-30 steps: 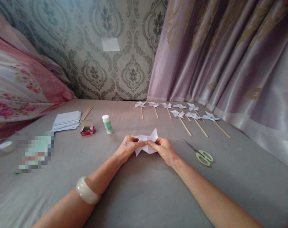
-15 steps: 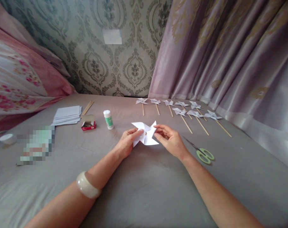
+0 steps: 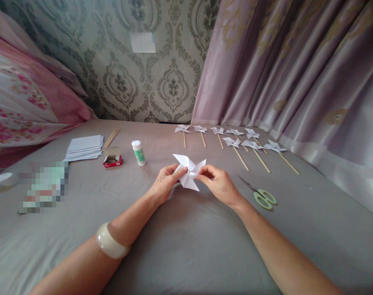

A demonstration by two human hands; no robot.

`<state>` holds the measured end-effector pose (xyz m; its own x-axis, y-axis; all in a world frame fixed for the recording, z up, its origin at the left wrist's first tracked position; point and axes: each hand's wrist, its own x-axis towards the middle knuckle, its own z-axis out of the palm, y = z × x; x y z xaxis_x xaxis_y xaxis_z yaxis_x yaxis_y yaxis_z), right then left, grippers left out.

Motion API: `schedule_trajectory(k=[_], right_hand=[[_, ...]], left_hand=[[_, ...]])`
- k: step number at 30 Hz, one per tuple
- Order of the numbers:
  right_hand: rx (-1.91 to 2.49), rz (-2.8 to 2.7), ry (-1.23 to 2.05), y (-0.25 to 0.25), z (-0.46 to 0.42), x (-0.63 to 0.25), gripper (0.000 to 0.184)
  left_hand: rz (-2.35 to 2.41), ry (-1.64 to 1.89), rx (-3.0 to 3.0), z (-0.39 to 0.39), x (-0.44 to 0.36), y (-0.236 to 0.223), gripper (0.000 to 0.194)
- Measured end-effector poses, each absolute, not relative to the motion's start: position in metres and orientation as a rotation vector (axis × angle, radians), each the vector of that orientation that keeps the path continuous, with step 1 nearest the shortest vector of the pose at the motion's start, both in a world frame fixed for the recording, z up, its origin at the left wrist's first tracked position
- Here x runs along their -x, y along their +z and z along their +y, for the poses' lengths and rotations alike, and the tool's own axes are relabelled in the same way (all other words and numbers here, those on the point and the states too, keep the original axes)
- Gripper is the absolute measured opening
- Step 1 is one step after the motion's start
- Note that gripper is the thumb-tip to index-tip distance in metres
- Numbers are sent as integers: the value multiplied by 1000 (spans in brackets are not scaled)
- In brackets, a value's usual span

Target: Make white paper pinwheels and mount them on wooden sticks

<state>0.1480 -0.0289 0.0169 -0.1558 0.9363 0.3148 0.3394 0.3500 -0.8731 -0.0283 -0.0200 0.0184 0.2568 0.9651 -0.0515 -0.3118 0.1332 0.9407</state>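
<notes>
A white paper pinwheel head (image 3: 189,170) with a small metal pin at its centre is held up just above the grey bedsheet (image 3: 186,246). My left hand (image 3: 165,184), a pale bangle on that wrist, pinches its left side. My right hand (image 3: 218,185) pinches it at the centre by the pin. Both hands are closed on the paper.
Several finished pinwheels on wooden sticks (image 3: 232,143) lie in a row at the back right. Green scissors (image 3: 261,196) lie right of my right hand. A glue bottle (image 3: 139,153), a red box of pins (image 3: 112,157), a paper stack (image 3: 83,148) and spare sticks (image 3: 111,137) sit at the back left.
The pinwheel head was turned from lying folded between both hands to facing me. My right hand let go briefly, then came back to pinch it at the centre.
</notes>
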Motion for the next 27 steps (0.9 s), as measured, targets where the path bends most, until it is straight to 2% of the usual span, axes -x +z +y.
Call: schedule_trajectory(k=[7, 13, 15, 17, 21, 27], right_hand=[[1168, -1410, 979, 20, -27, -145, 27], [1132, -1460, 1000, 10, -33, -131, 22], [1163, -1563, 839, 7, -36, -128, 16], [1199, -1676, 519, 7, -40, -127, 12], [1185, -1798, -26, 12, -44, -129, 9], [1175, -1840, -196, 12, -42, -133, 6]], left_hand=[[819, 1182, -827, -16, 30, 18, 43], [745, 1158, -705, -24, 17, 15, 24], [735, 1193, -650, -26, 13, 14, 16], [729, 1202, -623, -27, 11, 15, 12], [712, 1163, -592, -27, 11, 15, 12], [648, 1145, -645, -30, 12, 15, 16]])
